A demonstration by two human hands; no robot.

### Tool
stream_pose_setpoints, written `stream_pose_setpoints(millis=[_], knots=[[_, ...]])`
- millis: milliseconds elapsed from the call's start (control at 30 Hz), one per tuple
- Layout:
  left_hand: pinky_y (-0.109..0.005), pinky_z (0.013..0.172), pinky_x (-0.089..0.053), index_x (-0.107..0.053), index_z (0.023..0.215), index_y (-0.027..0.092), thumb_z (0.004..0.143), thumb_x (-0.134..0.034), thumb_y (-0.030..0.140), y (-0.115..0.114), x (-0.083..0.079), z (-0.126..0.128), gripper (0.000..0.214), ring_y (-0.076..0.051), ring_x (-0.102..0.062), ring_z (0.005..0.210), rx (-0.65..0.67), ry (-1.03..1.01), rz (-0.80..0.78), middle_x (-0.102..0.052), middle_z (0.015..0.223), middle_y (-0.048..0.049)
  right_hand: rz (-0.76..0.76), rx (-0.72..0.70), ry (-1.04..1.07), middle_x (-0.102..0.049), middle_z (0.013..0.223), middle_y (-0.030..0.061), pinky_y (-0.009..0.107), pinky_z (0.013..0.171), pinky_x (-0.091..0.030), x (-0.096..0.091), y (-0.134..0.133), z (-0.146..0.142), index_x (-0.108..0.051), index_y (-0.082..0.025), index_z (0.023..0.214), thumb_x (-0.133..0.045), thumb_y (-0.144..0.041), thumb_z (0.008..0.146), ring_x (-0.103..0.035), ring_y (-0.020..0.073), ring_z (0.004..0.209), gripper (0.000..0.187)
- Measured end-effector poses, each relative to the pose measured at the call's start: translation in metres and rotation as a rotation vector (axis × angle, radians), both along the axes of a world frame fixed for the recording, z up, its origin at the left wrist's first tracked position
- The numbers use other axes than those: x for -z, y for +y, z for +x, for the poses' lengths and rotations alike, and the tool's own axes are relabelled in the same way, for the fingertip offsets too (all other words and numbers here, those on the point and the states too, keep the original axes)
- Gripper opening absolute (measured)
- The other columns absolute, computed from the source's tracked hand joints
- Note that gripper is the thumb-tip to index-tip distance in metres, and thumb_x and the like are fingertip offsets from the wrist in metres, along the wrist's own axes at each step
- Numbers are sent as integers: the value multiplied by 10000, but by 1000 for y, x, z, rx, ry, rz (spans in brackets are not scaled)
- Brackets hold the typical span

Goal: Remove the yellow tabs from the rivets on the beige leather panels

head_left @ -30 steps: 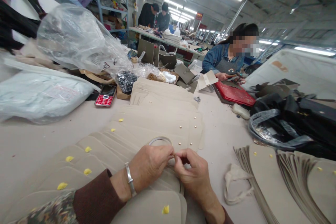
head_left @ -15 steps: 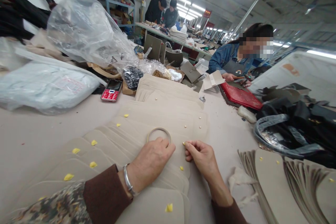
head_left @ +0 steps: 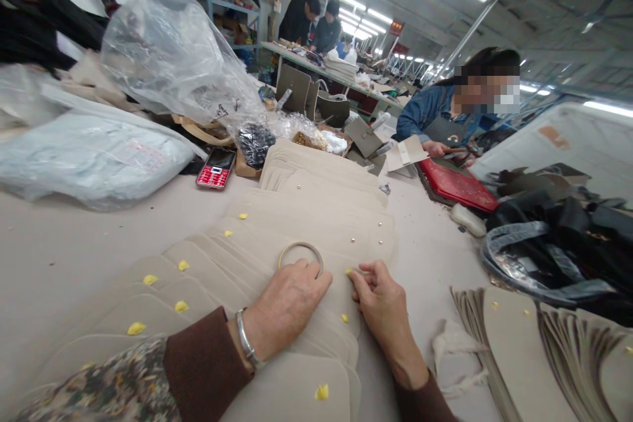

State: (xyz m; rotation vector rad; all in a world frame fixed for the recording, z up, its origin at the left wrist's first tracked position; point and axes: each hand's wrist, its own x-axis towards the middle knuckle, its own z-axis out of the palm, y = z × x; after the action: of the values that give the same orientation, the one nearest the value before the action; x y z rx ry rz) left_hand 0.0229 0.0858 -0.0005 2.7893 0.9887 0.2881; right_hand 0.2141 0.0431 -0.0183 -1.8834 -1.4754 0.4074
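Observation:
My left hand (head_left: 291, 300) is closed on a thin roll of tape (head_left: 301, 245), whose ring shows above the knuckles. Under it lie overlapping beige panels (head_left: 267, 224), spread like a fan, several with small yellow tape pieces (head_left: 181, 306) stuck on. My right hand (head_left: 383, 300) is at the right edge of one panel. Its thumb tip is beside or touching a small yellow tape piece (head_left: 349, 271), with the index finger lifted slightly away from the thumb. Metal studs (head_left: 353, 241) show in the panels just beyond. My left palm hides part of the roll.
A red keypad phone (head_left: 215, 169) lies at the back left near plastic-wrapped goods (head_left: 93, 151). At right are stacked beige panels (head_left: 519, 336), a fabric scrap (head_left: 457, 349) and black bags (head_left: 548, 237). A co-worker (head_left: 445, 112) works beside a red board (head_left: 459, 181).
My right thumb and index finger have parted from their pinch, and yellow tape now shows at the panel edge by the thumb. My left hand stays on the tape roll. The view has shifted slightly.

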Motion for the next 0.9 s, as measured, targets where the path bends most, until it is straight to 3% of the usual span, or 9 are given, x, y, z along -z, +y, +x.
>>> stream_pose_setpoints(millis=[167, 300, 433, 633, 700, 800, 900], knots=[[-337, 663, -466, -519, 904, 186, 900, -452, 61, 0, 3, 0, 142, -229, -524, 796, -7, -9, 16, -563, 866, -48, 151, -109, -199, -726, 752, 53, 266, 656, -505, 5, -5, -1, -683, -185, 799, -542, -267, 875, -673, 175, 675, 180], [-349, 671, -464, -514, 908, 184, 890, -443, 51, -1, 2, 0, 153, -232, -522, 786, 12, 4, 21, -568, 869, -51, 165, -103, -290, -703, 714, 47, 268, 656, -473, 3, 4, -7, -679, -176, 766, -532, -234, 876, -646, 173, 654, 192], [-363, 705, -463, -515, 908, 185, 882, -431, 40, 0, -5, -1, 170, -224, -518, 776, 17, -20, 34, -567, 869, -48, 71, -122, -261, -682, 670, 25, 251, 624, -444, -6, 7, -8, -678, -177, 732, -549, -232, 854, -617, 158, 612, 186], [-285, 704, -484, -552, 948, 184, 938, -420, 97, 11, -6, -8, 158, -170, -583, 775, 11, -217, -27, -609, 836, -27, -266, -357, -2, -650, 562, -24, 201, 485, -383, -24, -8, 4, -708, -182, 676, -596, -240, 818, -572, 126, 519, 190], [-265, 719, -503, -551, 1063, 192, 954, -427, 135, 13, -3, -10, 174, -156, -629, 797, 63, -331, -42, -653, 869, -25, -210, -315, 68, -682, 625, -8, 208, 510, -416, -25, -10, 6, -725, -173, 746, -605, -252, 822, -591, 134, 553, 163], [-259, 733, -531, -440, 1289, 197, 973, -429, 176, 12, 1, -10, 317, -156, -674, 856, 145, -453, -32, -695, 1003, -46, 18, -252, 155, -718, 774, 30, 233, 603, -485, -23, -10, 1, -713, -166, 905, -594, -252, 850, -633, 149, 655, 157], [-271, 724, -549, -313, 1382, 178, 984, -413, 188, 9, 3, -9, 410, -169, -686, 893, 168, -478, -3, -694, 1067, -75, 188, -364, 125, -715, 853, 52, 246, 662, -503, -25, -9, -10, -688, -178, 947, -569, -198, 871, -640, 150, 729, 143]])
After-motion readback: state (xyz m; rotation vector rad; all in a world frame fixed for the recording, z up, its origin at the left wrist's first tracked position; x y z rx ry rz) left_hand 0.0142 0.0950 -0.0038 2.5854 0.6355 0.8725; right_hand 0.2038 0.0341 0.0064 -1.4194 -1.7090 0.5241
